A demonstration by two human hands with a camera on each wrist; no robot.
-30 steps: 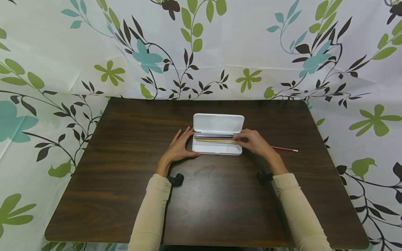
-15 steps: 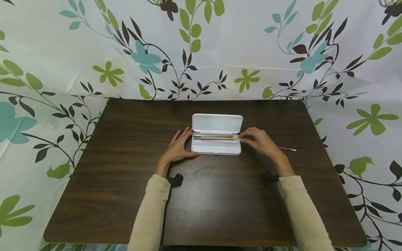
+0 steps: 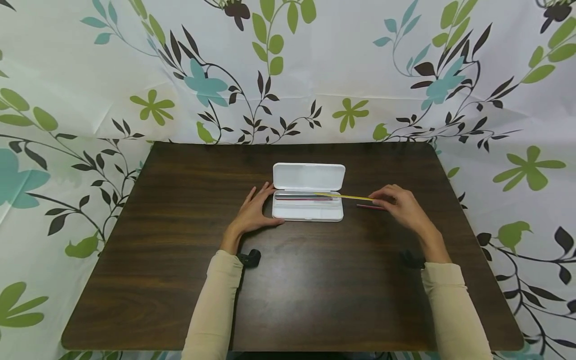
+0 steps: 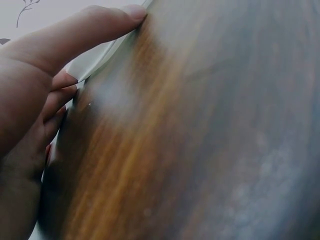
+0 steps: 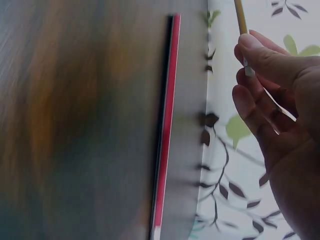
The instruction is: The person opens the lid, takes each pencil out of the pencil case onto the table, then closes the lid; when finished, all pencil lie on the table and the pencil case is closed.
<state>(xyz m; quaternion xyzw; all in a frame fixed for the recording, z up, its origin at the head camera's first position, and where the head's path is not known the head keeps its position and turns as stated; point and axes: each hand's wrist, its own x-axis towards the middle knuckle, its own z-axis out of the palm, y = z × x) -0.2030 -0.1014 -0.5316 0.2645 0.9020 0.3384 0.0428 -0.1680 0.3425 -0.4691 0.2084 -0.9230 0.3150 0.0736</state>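
A white pencil case (image 3: 308,214) lies with its lid (image 3: 309,177) raised and several pencils (image 3: 301,198) inside. My left hand (image 3: 252,211) holds its left end, thumb along the front edge and fingers at the back corner; the left wrist view shows the thumb (image 4: 80,37) on the white rim. With thumb and fingertips, my right hand (image 3: 402,207) pinches the end of a yellow pencil (image 3: 353,197). That pencil slants leftward, its far end still over the case. Beneath the right hand, a red pencil (image 5: 167,120) lies on the table, partly hidden in the head view.
The dark wooden table (image 3: 180,275) carries the case near its middle back. Behind and beside it hangs a white cloth (image 3: 405,100) with leaf and flower prints.
My right hand has moved right, from the case's right end, drawing the yellow pencil most of the way out. My left hand has stayed on the case.
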